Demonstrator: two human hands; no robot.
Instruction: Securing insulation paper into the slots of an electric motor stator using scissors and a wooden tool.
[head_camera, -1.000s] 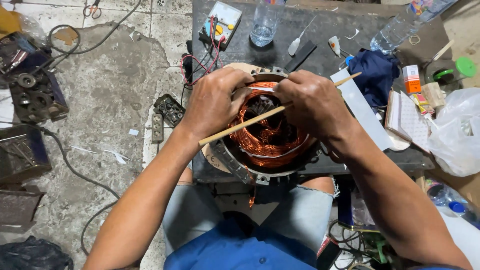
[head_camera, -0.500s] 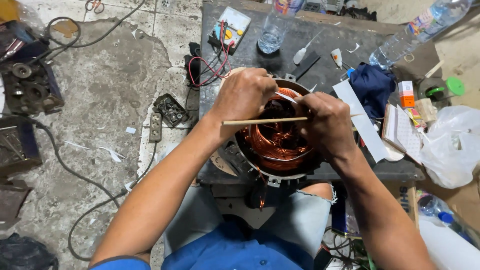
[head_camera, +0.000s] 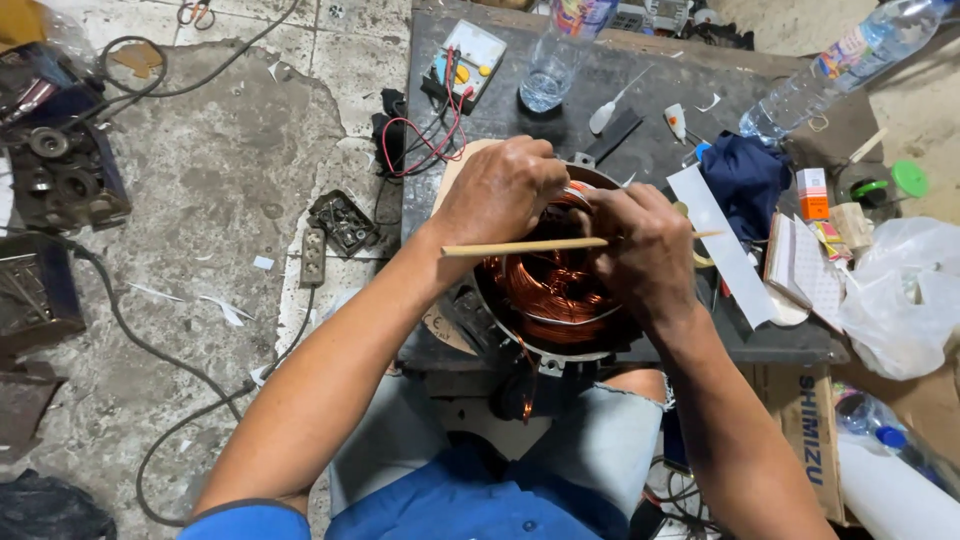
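Head view: hands (head_camera: 570, 225) over stator rim (head_camera: 545, 355).

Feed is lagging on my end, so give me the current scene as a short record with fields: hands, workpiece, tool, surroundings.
left hand: on the far rim of the motor stator, fingers curled over the edge
right hand: at the stator's right rim, holding the thin wooden stick
motor stator: round metal housing with copper windings, on the dark bench
thin wooden stick: lying level across the opening
dark bench: also holds a multimeter and plastic bottle
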